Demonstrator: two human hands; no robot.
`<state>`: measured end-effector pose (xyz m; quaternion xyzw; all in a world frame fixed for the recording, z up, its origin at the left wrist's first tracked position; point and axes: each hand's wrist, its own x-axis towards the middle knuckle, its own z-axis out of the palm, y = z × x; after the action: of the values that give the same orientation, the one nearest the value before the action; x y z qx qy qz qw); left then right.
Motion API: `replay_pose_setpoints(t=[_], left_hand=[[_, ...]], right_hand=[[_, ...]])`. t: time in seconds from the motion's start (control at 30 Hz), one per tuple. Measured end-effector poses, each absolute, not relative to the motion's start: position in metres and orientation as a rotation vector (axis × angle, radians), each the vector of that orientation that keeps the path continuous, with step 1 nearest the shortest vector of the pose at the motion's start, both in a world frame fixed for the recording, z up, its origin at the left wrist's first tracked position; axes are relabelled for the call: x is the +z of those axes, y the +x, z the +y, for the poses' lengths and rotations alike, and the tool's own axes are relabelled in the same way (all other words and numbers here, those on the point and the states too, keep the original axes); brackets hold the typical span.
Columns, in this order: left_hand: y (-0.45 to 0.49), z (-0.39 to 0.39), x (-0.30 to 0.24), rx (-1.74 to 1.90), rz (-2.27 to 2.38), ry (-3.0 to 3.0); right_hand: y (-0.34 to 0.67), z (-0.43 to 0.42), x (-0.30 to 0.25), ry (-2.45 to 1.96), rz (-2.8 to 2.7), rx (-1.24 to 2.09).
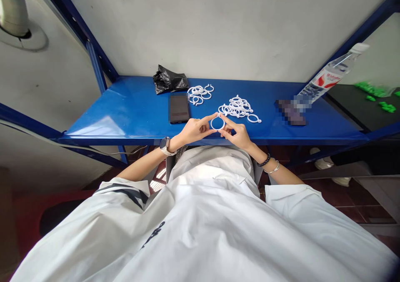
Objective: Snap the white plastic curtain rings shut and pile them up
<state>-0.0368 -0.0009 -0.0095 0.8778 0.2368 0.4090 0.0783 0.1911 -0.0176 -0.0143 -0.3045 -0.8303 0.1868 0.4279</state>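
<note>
1. My left hand point(194, 131) pinched a white ring point(211, 123) between forefinger and thumb, the forefinger reaching its top and the thumb its lower edge.
2. My right hand point(239, 135) pinched the same ring from the other side, forefinger high and thumb low, so I had it framed between both hands.
3. I held the ring over the near part of the blue counter point(131, 107).
4. Just beyond the right hand I saw a heap of rings point(238, 107), also white, with one at its right edge.
5. Farther left lay a smaller cluster of rings point(196, 92), beside a dark phone-like slab point(179, 108); a crumpled black bag point(170, 80) sat behind the slab.
6. Well to the right I made out a clear bottle point(331, 76) with a white cap, its lower part blurred, near a dark item point(295, 118) too blurred for me to identify.
7. Beyond the bottle, green pieces point(387, 107) lay on a dark surface point(345, 103).
8. A watch point(164, 145) circled the left wrist; a beaded bracelet point(265, 160) and a bangle point(273, 168) circled the right.
</note>
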Motion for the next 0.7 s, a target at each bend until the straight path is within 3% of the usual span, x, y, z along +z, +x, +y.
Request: replay_pose_setpoints(t=[0.7], left_hand=[[-0.0363, -0.0027, -0.0056, 1.191, 0.731, 2.603]], right_hand=[[0.1895, -0.0200, -0.0127, -0.700, -2.051, 0.393]])
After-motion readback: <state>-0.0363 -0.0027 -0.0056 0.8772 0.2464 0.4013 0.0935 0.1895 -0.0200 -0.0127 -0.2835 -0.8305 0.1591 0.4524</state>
